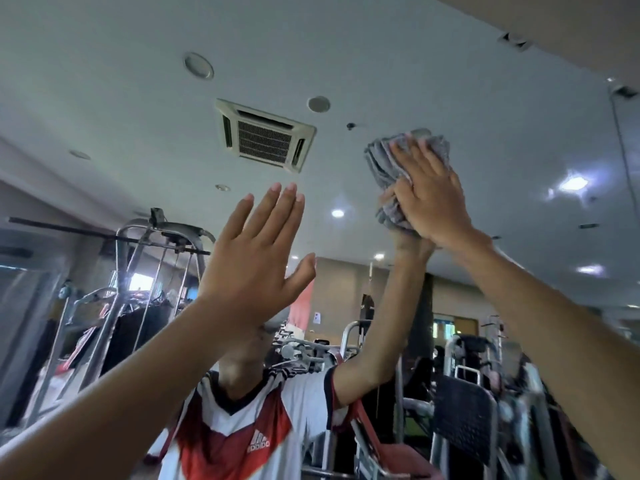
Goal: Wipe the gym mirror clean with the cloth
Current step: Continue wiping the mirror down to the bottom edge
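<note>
Both hands are up at the mirror (104,81): my right hand (433,199) presses the grey cloth (384,157) flat on the glass with straight fingers, right of the reflected air vent (266,136). My left hand (256,258), open and empty, is below the vent. Best keep even pressure and overlapping strokes.

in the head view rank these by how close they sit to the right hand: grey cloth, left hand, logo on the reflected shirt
1. grey cloth: pressed under the right hand, upper right.
2. left hand: open and raised, off to the left at mid-frame.
3. shirt logo: reflected at bottom centre, well below both hands.
</note>
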A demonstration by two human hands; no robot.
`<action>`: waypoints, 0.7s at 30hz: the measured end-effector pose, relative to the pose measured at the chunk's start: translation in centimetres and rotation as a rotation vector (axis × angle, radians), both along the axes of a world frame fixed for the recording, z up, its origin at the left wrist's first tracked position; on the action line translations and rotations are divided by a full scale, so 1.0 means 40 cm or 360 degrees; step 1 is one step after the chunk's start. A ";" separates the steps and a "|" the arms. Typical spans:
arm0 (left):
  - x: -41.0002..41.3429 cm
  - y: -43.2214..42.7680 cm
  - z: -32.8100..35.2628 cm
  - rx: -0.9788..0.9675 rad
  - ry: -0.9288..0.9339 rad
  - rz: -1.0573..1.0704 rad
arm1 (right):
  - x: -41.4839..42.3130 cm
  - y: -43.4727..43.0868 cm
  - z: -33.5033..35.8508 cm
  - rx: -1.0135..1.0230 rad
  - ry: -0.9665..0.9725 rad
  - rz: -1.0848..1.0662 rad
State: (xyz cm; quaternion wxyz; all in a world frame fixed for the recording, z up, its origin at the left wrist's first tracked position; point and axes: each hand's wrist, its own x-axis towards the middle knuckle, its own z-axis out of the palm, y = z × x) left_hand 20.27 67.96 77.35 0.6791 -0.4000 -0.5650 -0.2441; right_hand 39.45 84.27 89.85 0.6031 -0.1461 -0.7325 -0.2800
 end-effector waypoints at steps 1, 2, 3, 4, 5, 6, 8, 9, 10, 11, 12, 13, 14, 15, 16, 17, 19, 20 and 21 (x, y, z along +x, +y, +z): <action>-0.003 -0.003 -0.003 0.0008 0.0011 -0.0013 | -0.030 -0.025 0.020 -0.0114 0.0144 0.0017; -0.005 -0.007 -0.007 0.0012 0.0028 -0.0025 | -0.062 -0.054 0.021 -0.0179 0.0257 0.0025; -0.006 -0.010 -0.006 0.0011 0.0041 -0.0034 | -0.091 -0.079 0.008 -0.0169 0.0308 0.0023; -0.008 -0.015 -0.011 -0.0001 0.0042 -0.0042 | -0.114 -0.097 -0.025 -0.0106 0.0279 0.0027; -0.010 -0.020 -0.019 -0.0015 0.0038 -0.0049 | -0.126 -0.102 -0.073 0.0016 0.0161 0.0042; -0.013 -0.025 -0.029 -0.0027 0.0026 -0.0052 | -0.123 -0.097 -0.126 0.0176 -0.0017 0.0048; -0.018 -0.036 -0.056 -0.0029 -0.0028 -0.0047 | -0.073 -0.051 -0.216 0.0545 -0.0433 0.0013; -0.019 -0.040 -0.068 -0.0027 -0.0060 -0.0045 | -0.032 -0.021 -0.217 0.0670 -0.0615 -0.0027; -0.018 -0.042 -0.079 -0.0020 -0.0088 -0.0049 | 0.007 0.006 -0.189 0.0691 -0.0723 -0.0056; -0.017 -0.044 -0.086 -0.0020 -0.0101 -0.0056 | 0.034 0.026 -0.149 0.0625 -0.0718 -0.0084; -0.016 -0.044 -0.088 -0.0028 -0.0098 -0.0064 | 0.047 0.030 -0.101 0.0501 -0.0611 -0.0093; -0.016 -0.044 -0.090 -0.0037 -0.0096 -0.0071 | 0.048 0.024 -0.054 0.0369 -0.0449 -0.0081; -0.018 -0.046 -0.095 -0.0045 -0.0095 -0.0074 | 0.031 0.004 -0.027 0.0223 -0.0272 -0.0059; -0.020 -0.046 -0.099 -0.0049 -0.0090 -0.0076 | -0.003 -0.025 -0.015 0.0083 -0.0080 -0.0044; -0.023 -0.047 -0.103 -0.0047 -0.0082 -0.0078 | -0.046 -0.057 -0.027 -0.0029 0.0094 -0.0035; -0.027 -0.047 -0.110 -0.0035 -0.0073 -0.0087 | -0.089 -0.087 -0.056 -0.0065 0.0203 -0.0034; -0.032 -0.048 -0.126 0.0006 -0.0065 -0.0133 | -0.146 -0.122 -0.150 0.0083 0.0115 0.0014; -0.033 -0.049 -0.133 0.0022 -0.0061 -0.0152 | -0.148 -0.122 -0.201 0.0256 -0.0071 0.0041; -0.033 -0.049 -0.140 0.0027 -0.0058 -0.0162 | -0.135 -0.111 -0.244 0.0479 -0.0306 0.0035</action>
